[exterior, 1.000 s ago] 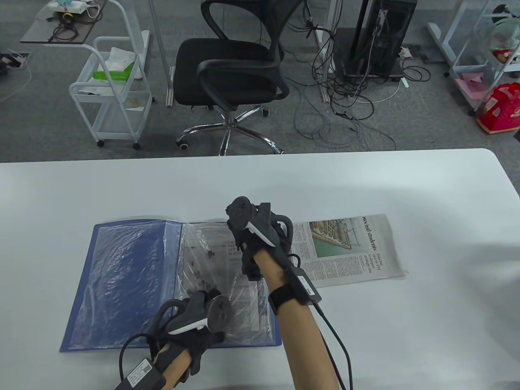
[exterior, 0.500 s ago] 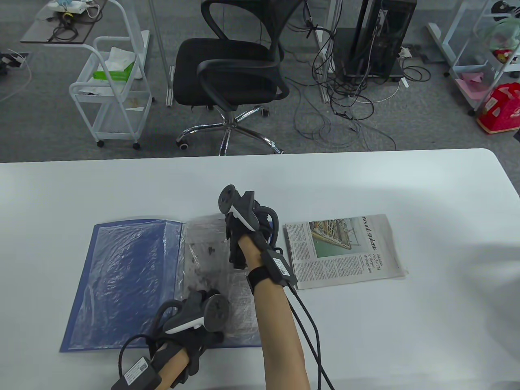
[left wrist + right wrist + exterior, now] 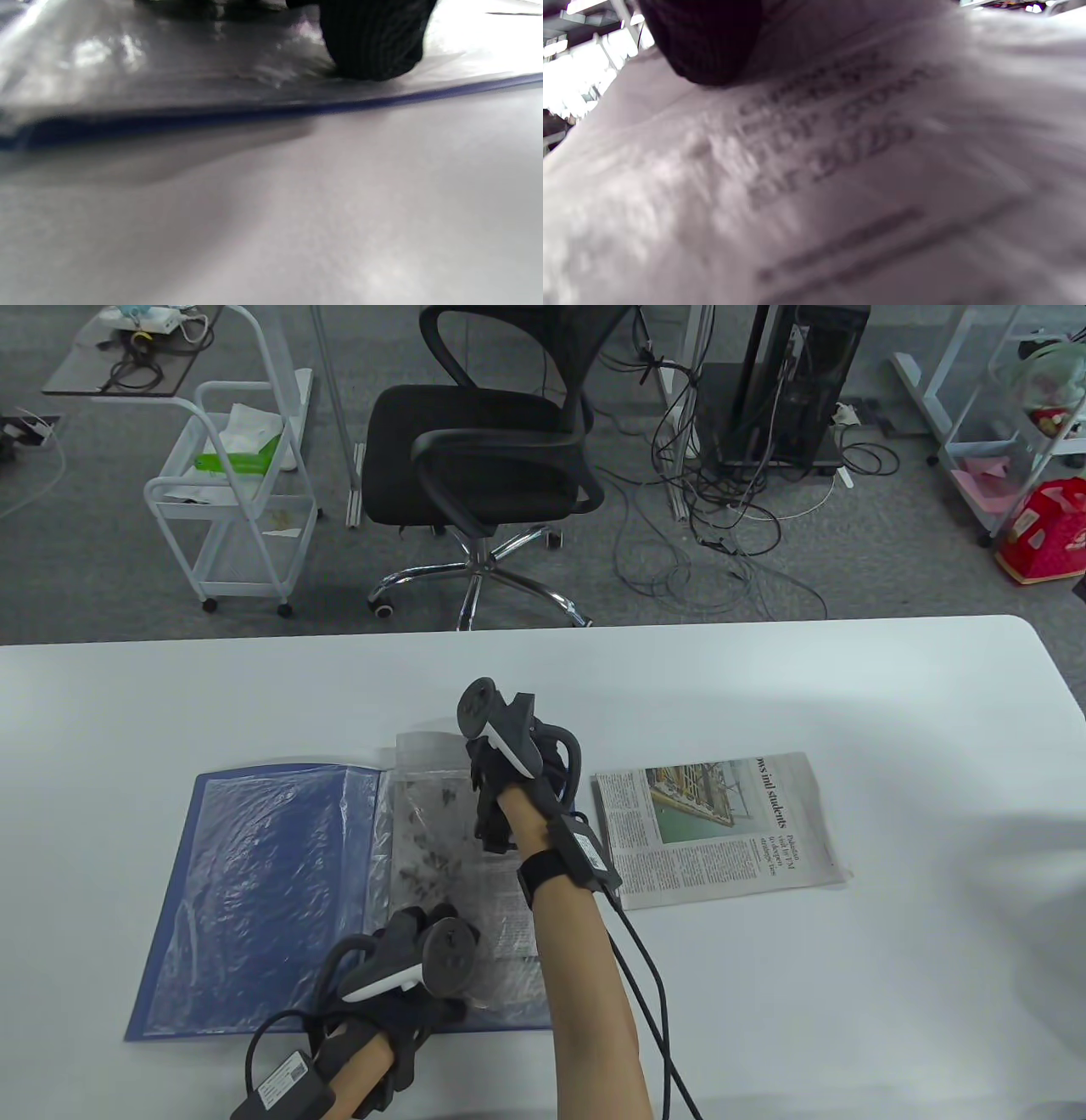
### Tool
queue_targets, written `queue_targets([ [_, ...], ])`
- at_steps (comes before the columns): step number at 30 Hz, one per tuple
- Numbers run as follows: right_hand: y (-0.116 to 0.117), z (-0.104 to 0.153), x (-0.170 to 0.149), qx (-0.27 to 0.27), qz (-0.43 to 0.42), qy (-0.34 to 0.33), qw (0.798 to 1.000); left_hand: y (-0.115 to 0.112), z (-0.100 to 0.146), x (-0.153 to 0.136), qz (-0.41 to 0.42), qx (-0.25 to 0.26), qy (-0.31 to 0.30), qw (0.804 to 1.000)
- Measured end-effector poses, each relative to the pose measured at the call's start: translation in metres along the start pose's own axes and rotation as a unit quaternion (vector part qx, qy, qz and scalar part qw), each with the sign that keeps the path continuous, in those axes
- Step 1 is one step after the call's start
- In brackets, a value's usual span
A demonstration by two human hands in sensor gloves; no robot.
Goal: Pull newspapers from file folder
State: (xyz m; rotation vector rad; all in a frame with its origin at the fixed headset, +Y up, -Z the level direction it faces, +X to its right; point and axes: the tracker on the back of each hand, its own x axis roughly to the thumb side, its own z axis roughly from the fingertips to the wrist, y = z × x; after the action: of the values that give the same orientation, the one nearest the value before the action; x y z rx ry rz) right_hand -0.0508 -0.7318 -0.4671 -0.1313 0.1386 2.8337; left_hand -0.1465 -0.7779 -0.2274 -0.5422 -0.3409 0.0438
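Note:
A blue file folder [image 3: 254, 899] lies open on the white table. Its right half holds a newspaper [image 3: 428, 751] in a clear sleeve [image 3: 441, 865]; the paper's far edge sticks out past the folder's far edge. My right hand [image 3: 509, 789] grips that paper near its far end; in the right wrist view a fingertip [image 3: 704, 38] lies on the printed page [image 3: 840, 148]. My left hand [image 3: 416, 976] presses on the sleeve near the folder's front edge; a fingertip [image 3: 373, 42] rests on the plastic [image 3: 169, 63] just inside the blue edge [image 3: 382, 101].
A second newspaper [image 3: 721, 827] lies flat on the table to the right of the folder. Bare table [image 3: 891, 984] lies around it. An office chair [image 3: 484, 449] and a white cart [image 3: 229, 500] stand beyond the far edge.
My right hand moved left and away from me to the sleeve's far end. The newspaper's far edge has slid out beyond the folder's far edge. The left hand stayed in place.

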Motion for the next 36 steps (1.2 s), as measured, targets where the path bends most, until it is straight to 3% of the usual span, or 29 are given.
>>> queue_targets([
  [8,-0.029,0.000,0.013,-0.092,-0.035,0.004,0.995,0.000,0.000,-0.001,0.007,-0.005,0.001,1.000],
  [10,-0.044,0.003,0.014,-0.135,-0.068,-0.003,0.989,0.000,0.000,-0.001,0.009,-0.005,0.001,1.000],
  [18,-0.118,0.028,0.007,-0.212,-0.160,-0.044,0.963,0.000,0.000,-0.001,0.016,-0.010,0.002,1.000],
  [24,-0.189,0.052,-0.043,-0.225,-0.297,-0.032,0.927,0.000,0.000,-0.002,0.021,-0.013,0.003,1.000],
  [28,-0.219,0.066,-0.089,-0.240,-0.358,0.009,0.902,0.000,0.000,-0.002,0.022,-0.012,0.002,1.000],
  [32,-0.228,0.078,-0.147,-0.232,-0.410,0.064,0.880,0.001,-0.001,-0.003,0.024,-0.015,0.003,1.000],
  [36,-0.214,0.084,-0.203,-0.210,-0.433,0.115,0.869,0.001,-0.001,-0.003,0.025,-0.016,0.003,1.000],
])
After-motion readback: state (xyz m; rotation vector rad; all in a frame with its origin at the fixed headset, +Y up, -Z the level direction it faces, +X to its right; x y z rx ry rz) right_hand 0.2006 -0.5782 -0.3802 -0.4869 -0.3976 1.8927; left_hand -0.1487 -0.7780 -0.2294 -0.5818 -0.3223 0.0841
